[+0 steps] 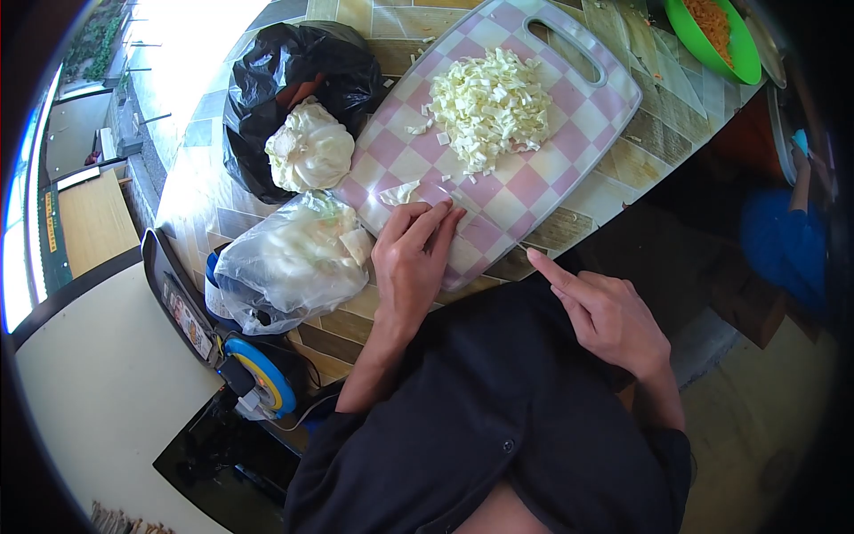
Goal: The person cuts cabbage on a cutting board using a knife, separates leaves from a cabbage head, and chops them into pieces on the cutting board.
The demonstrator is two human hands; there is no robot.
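Left hand [411,247] over smooth checkered board [534,182]; right hand [614,325] pointing; cannot tell either grip

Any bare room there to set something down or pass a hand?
Cutting board: strip between the chopped cabbage and the edge facing the right hand. Table: between board and green bowl, bar small scraps. Crowded: left of the board, where black bag, cabbage head and clear bag bunch together, and its near end, under the left hand.
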